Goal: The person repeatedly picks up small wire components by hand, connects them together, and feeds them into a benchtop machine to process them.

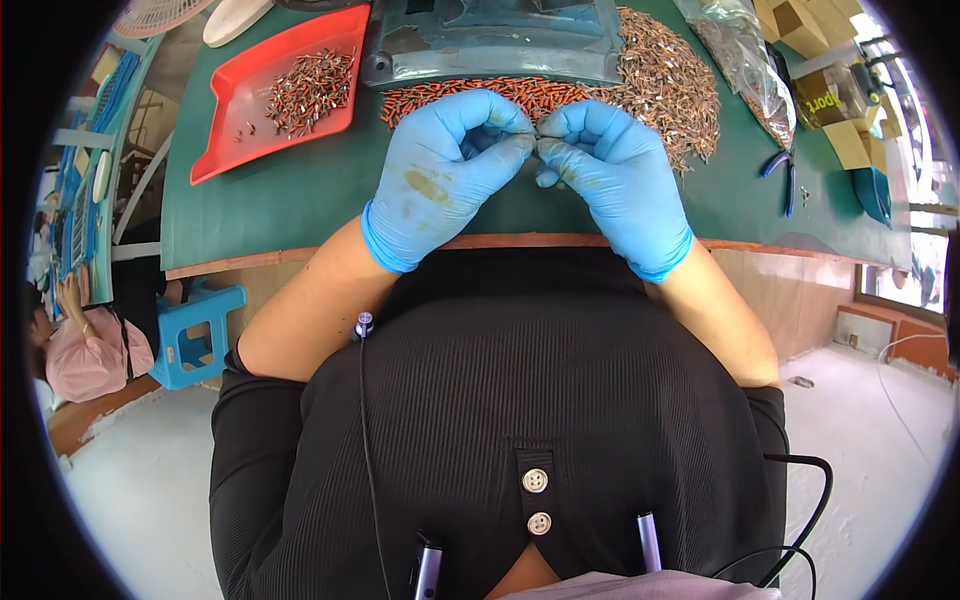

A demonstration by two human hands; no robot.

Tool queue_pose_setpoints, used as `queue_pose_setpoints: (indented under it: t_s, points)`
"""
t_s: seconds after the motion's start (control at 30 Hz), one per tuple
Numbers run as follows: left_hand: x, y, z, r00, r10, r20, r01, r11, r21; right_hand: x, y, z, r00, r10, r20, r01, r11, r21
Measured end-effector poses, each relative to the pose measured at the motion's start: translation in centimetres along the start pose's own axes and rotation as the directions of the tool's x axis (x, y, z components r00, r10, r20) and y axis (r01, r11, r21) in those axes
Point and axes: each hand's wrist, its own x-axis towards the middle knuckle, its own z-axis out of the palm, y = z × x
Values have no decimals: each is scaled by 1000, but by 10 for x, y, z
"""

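Note:
In blue gloves smudged with dark stains, my left hand [435, 180] and my right hand [635, 185] meet fingertip to fingertip above the near part of the green table [300, 205]. Thumb and forefinger of each are pinched together; whatever lies between them is too small to make out. Just beyond the fingers spreads a band of small orange-red cylindrical parts [425, 97]. To its right is a large heap of thin copper-coloured parts [680, 85]. A worn blue-grey plastic panel or tray [490, 45] stands behind the orange band.
A red scoop-shaped tray [228, 130] at the left holds a pile of small metal-and-red parts [310, 92]. Blue-handled pliers [788, 185] lie at the right, near a clear plastic bag [735, 45] and cardboard boxes [800, 25]. A blue stool [200, 335] and another person [95, 355] are at the left.

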Motion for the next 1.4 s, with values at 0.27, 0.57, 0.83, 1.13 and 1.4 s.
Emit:
queue_pose_setpoints:
  t_s: [0.27, 0.57, 0.83, 1.13, 1.4]
  points:
    - [30, -10, -23, 998, -16, -53, 33, 940, 340, 6, 19, -19, 972, -232, 35, 206, 775, -597]
    - [44, -17, -5, 926, 220, 306, -376, 490, 786, 16, 36, -32, 921, -390, 4, 269, 628, -731]
    - [63, -14, 1, 918, 74, 389, -388, 365, 846, 18, 35, -38, 913, -407, 14, 266, 572, -776]
    - [61, -6, -5, 938, 188, 291, -330, 739, 587, 14, 34, -41, 920, -379, -101, 248, 761, -600]
    - [51, -11, 4, 992, 39, 116, -74, 948, 308, 11, 27, -24, 942, -317, -106, 290, 933, -215]
